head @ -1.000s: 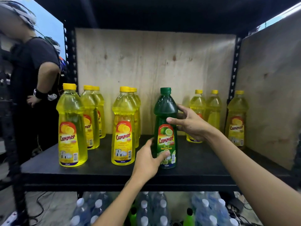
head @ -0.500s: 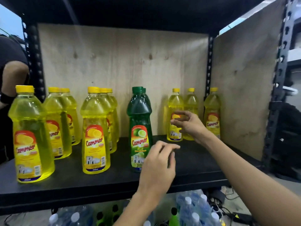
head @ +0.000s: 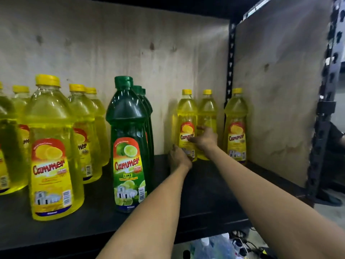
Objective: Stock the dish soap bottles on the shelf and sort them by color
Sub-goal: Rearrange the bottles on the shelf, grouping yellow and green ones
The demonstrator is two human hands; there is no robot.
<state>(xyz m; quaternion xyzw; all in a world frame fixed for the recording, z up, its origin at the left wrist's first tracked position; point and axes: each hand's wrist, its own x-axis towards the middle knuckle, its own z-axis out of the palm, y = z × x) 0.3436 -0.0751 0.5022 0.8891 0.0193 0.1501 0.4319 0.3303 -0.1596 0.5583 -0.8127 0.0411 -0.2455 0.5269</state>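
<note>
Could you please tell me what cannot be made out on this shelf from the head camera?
- Green lime dish soap bottles: the front one hides those behind it, so their count is unclear.
- Yellow lemon bottle at the back: the left hand and right hand cover its lower label; whether either grips it is unclear.
- Leftmost yellow bottle: cut by the frame's left edge.
- Clear bottles below the black shelf: cropped, blurred.

Glossy clear plastic yellow bottles (head: 53,144) and green bottle (head: 128,146) are shining on the matt black shelf (head: 205,193); rough plywood backing (head: 130,43) is showing knots.
</note>
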